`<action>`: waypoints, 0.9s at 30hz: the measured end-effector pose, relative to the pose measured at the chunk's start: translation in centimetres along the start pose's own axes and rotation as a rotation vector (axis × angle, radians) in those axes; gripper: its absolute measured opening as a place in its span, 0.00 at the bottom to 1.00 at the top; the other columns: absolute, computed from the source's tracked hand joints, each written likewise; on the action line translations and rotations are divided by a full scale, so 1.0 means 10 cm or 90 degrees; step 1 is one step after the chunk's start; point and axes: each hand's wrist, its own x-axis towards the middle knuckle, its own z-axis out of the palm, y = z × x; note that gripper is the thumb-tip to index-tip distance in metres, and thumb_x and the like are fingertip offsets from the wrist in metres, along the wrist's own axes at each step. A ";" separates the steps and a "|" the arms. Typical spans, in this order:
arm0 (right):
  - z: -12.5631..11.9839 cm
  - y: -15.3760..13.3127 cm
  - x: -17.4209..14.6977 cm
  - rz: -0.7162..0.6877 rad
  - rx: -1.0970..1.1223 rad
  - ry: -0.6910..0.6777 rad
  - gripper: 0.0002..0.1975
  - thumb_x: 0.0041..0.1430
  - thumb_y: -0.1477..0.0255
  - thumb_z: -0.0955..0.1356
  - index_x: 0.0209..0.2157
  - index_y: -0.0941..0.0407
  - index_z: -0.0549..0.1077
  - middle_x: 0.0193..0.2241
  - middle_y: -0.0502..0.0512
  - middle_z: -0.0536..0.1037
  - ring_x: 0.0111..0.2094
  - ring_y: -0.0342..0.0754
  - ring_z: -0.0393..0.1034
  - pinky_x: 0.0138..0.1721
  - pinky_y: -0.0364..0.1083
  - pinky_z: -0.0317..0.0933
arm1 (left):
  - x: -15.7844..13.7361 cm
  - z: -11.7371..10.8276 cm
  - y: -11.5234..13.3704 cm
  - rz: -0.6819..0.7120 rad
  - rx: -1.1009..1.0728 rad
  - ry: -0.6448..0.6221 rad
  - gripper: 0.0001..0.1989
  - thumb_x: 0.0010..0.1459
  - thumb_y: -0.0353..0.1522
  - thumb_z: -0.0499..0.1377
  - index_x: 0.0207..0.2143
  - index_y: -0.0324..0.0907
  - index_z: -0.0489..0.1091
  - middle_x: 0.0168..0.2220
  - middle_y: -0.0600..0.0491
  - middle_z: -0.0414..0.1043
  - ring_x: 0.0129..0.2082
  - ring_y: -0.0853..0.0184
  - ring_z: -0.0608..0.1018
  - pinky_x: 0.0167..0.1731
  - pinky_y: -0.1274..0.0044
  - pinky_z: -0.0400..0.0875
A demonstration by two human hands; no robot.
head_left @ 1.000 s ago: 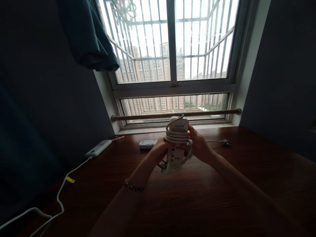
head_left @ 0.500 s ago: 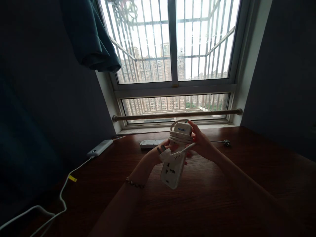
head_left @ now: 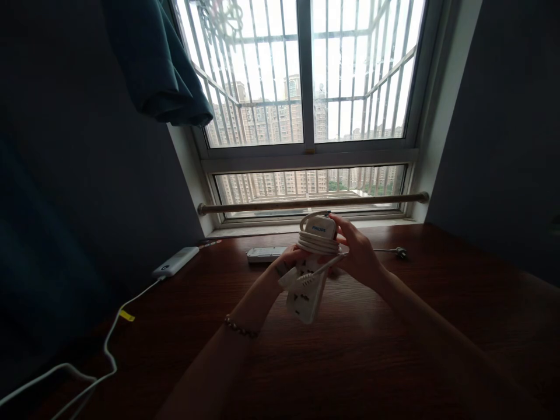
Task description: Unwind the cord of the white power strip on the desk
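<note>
A white PHILIPS power strip [head_left: 304, 304] is held tilted above the table, its socket end toward me. Several turns of its white cord [head_left: 319, 242] are wound round the end with the lettering. The plug [head_left: 290, 280] hangs on the free end of the cord, in front of the sockets. My left hand [head_left: 290, 258] is closed on the strip and the wound cord from the left, its fingers partly hidden. From the right, my right hand [head_left: 356, 251] grips the lettered end, thumb and fingers around its edge and the cord.
Behind my hands lies another white power strip [head_left: 264, 254], with a plug [head_left: 401, 252] on a cord to the right. A white power bank [head_left: 175, 262] with a white cable [head_left: 109, 344] is at the left. A window with a rail [head_left: 271, 206] stands at the back.
The power strip has tipped slightly, its near end moving up and away. The plug has turned and dropped a little, its pins now harder to see. Both hands keep their hold.
</note>
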 end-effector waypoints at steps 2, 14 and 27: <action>-0.01 0.01 0.01 -0.067 -0.062 0.037 0.39 0.42 0.66 0.74 0.55 0.56 0.58 0.54 0.68 0.62 0.54 0.58 0.60 0.47 0.55 0.65 | -0.05 0.07 0.01 0.003 -0.006 0.005 0.16 0.43 0.34 0.66 0.36 0.35 0.74 0.31 0.46 0.77 0.31 0.58 0.78 0.35 0.71 0.71; -0.08 -0.05 -0.02 -0.094 -0.095 0.109 0.15 0.47 0.70 0.73 0.37 0.60 0.72 0.34 0.60 0.76 0.35 0.49 0.71 0.37 0.45 0.65 | -0.25 0.34 0.16 -0.074 -0.041 -0.091 0.16 0.43 0.27 0.66 0.38 0.36 0.72 0.31 0.44 0.76 0.31 0.55 0.79 0.33 0.62 0.74; -0.07 -0.11 0.02 0.214 0.214 0.033 0.12 0.52 0.64 0.70 0.30 0.58 0.68 0.23 0.49 0.72 0.23 0.42 0.64 0.23 0.41 0.57 | -0.49 0.32 0.32 -0.186 0.002 -0.168 0.16 0.45 0.29 0.62 0.38 0.31 0.71 0.28 0.42 0.76 0.30 0.56 0.79 0.33 0.67 0.72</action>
